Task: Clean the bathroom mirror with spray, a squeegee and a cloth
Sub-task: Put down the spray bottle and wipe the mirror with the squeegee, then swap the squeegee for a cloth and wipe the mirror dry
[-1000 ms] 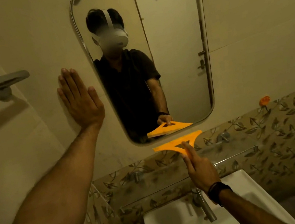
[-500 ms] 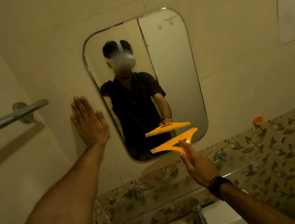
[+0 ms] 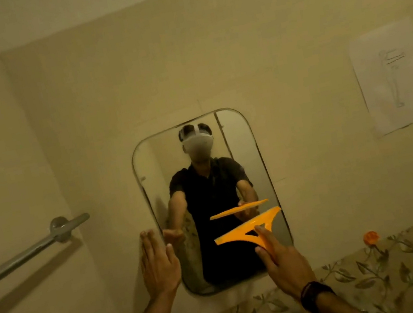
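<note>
A rounded rectangular mirror [image 3: 243, 155] hangs on the cream wall and reflects a person in a dark shirt. My right hand [image 3: 281, 259] grips the handle of an orange triangular squeegee [image 3: 248, 229], whose blade is tilted in front of the mirror's lower right part; its reflection shows just above. My left hand [image 3: 158, 264] is flat with fingers together and thumb out, against the mirror's lower left edge and the wall. No spray bottle or cloth is in view.
A metal towel bar [image 3: 31, 250] juts from the left wall. Leaf-patterned tiles [image 3: 386, 276] run below the mirror, with a small orange hook [image 3: 370, 237] above them. A paper sheet [image 3: 390, 77] is stuck to the wall at right.
The view has tilted upward, so the sink and tap have dropped out of sight. The squeegee has risen from below the mirror to in front of its lower part. My left hand now overlaps the mirror's edge.
</note>
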Demonstrator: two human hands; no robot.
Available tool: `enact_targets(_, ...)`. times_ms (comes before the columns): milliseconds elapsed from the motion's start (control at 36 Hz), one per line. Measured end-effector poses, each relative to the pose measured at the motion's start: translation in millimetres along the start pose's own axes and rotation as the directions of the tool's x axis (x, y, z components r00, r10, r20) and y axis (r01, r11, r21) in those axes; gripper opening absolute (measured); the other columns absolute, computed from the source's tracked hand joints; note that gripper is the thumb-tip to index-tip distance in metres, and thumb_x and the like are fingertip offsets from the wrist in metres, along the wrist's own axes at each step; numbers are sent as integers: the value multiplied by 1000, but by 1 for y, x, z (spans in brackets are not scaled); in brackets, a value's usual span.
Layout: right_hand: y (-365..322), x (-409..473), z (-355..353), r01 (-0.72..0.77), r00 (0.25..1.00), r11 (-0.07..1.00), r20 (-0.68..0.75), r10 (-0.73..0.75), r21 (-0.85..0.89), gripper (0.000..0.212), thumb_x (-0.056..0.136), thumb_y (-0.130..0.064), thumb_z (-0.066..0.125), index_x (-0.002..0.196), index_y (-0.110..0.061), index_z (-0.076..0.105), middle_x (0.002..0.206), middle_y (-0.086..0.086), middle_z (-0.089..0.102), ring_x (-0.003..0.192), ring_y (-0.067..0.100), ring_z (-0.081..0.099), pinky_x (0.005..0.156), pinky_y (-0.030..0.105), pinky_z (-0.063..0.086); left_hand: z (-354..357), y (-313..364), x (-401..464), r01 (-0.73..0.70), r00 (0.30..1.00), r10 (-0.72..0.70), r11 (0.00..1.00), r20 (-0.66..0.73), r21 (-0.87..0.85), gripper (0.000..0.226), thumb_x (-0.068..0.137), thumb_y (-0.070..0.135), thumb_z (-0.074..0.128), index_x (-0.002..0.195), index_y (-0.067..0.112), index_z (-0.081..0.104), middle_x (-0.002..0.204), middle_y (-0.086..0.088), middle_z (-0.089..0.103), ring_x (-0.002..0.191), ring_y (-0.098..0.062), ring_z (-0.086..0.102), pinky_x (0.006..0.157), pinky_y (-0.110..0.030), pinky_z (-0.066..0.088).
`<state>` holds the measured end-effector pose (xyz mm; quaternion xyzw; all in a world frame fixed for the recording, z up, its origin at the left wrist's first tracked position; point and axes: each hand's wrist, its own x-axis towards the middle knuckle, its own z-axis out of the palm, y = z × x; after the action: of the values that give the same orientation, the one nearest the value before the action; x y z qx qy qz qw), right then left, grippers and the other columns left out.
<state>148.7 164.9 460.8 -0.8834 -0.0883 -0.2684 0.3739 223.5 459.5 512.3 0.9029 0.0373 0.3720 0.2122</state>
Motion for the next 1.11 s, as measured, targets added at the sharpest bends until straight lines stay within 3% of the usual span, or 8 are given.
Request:
enact_targets(194,6,-12,-21,-17,998,1000,-61,15,-21,56,103,-47,35,155,-40,14,65,-15,43,55,4,45,46,18,28,14,35,-41,55,998,-55,991,9,-119,82,96,52,24,166,11,15,174,-9,13,156,-33,28,122,-46,32)
enact_targets(389,35,-41,-27,-118,988,993,-95,120,21,54,102,-47,41,153,-39,25,57,-4,50,50,17,51,44,34,34,39,73,-100,6,999,5,959,37,-285,77,97,55,26,158,10,41,166,-12,36,148,-35,41,114,-49,41)
enact_targets(500,64,-79,-33,-191,978,982,-90,189,-8,56,100,-57,35,152,-44,18,95,13,70,76,33,65,61,48,55,70,91,-157,6,989,47,934,140,-357,60,100,46,36,146,10,53,152,-14,50,135,-37,53,104,-48,47)
enact_targets(583,77,-115,-49,-264,957,965,-127,261,-10,60,102,-52,39,155,-37,14,136,8,59,96,27,66,78,47,56,90,106,-208,-16,972,108,919,211,-395,55,102,41,39,141,6,57,145,-19,55,128,-40,55,102,-49,47)
enact_targets(667,93,-153,-65,-351,925,936,-169,341,-36,62,103,-42,43,156,-26,17,142,7,55,101,26,64,84,45,54,105,125,-260,46,928,117,906,354,-420,60,104,41,39,141,-2,57,146,-27,54,132,-43,53,107,-49,44)
enact_targets(778,124,-211,-83,-491,852,869,-243,463,-66,55,101,-42,47,150,-29,27,121,8,66,98,33,65,78,48,53,121,145,-329,86,872,169,871,459,-485,54,98,41,39,118,-2,65,118,-28,65,110,-45,61,91,-49,48)
enact_targets(889,158,-269,-98,-616,771,780,-284,570,-105,47,101,-36,48,145,-26,35,88,14,68,77,37,64,59,37,43,131,159,-391,83,806,242,857,540,-508,38,104,37,45,115,7,66,115,-16,67,109,-38,62,90,-45,49)
enact_targets(1111,217,-367,-118,-800,599,593,-198,776,-96,51,100,-35,50,146,-25,32,112,17,65,95,40,62,69,35,40,151,181,-492,130,610,348,842,711,-523,26,108,30,50,120,13,65,117,-8,68,109,-29,64,88,-40,50)
